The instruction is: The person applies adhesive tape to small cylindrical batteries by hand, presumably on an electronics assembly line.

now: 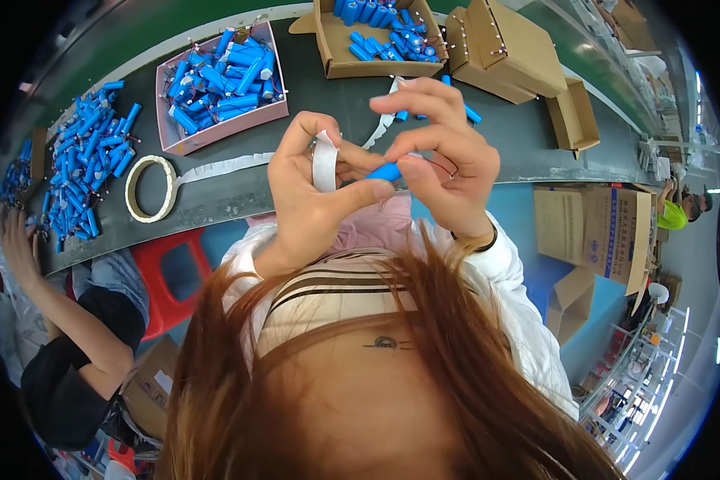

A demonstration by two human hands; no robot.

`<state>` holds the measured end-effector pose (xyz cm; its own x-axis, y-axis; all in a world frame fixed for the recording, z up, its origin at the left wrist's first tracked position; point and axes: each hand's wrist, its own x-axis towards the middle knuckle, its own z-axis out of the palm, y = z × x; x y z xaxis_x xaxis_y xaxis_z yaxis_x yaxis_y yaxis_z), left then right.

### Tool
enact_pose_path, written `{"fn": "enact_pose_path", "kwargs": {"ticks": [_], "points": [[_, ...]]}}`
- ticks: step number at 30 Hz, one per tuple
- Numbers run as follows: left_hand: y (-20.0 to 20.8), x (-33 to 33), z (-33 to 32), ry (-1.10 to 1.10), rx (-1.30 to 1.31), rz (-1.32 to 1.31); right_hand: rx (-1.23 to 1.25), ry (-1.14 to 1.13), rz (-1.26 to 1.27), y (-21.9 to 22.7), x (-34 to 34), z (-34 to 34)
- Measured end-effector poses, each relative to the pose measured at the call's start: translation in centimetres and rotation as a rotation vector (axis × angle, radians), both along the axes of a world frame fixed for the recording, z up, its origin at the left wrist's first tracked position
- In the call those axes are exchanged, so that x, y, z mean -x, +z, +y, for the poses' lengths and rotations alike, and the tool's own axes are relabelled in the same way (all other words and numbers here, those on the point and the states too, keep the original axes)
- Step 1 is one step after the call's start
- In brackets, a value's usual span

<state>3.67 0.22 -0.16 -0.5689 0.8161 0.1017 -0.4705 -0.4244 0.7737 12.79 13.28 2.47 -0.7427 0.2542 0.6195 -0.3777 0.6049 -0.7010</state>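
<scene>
A blue cylindrical battery (386, 171) with thin wires lies between my two hands over the table's near edge. My left hand (304, 188) grips its left end with the thumb and fingers. A strip of white tape (325, 162) hangs from that hand's index finger. My right hand (452, 164) is pinched at the battery's right end, where dark and red wires (450, 166) come out; the other fingers are raised. A cream tape roll (150, 189) lies to the left, a pale tabbed strip (228, 165) running from it toward my left hand. Another piece of that strip (381, 126) shows behind my hands.
A pink box (173, 142) full of blue batteries stands behind the roll, with a loose battery pile (88, 164) farther left. Cardboard boxes (336, 60) (508, 52) line the back. At the left, a co-worker's hand (18, 244) is at the table beside a red stool (168, 280).
</scene>
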Motion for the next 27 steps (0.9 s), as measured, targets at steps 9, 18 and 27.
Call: {"fn": "enact_pose_path", "kwargs": {"ticks": [9,18,27], "points": [[-1.4,0.9,1.1,-0.19,-0.087,-0.308,0.422,0.11,-0.052,-2.2,0.8,-1.0],[-1.6,1.6,0.9,-0.196,-0.09,-0.322,0.583,0.036,-0.071,-0.2,1.4,-1.1],[-1.3,2.4,0.0,0.029,-0.084,-0.274,0.023,-0.217,0.052,-0.9,3.9,-2.0]]}}
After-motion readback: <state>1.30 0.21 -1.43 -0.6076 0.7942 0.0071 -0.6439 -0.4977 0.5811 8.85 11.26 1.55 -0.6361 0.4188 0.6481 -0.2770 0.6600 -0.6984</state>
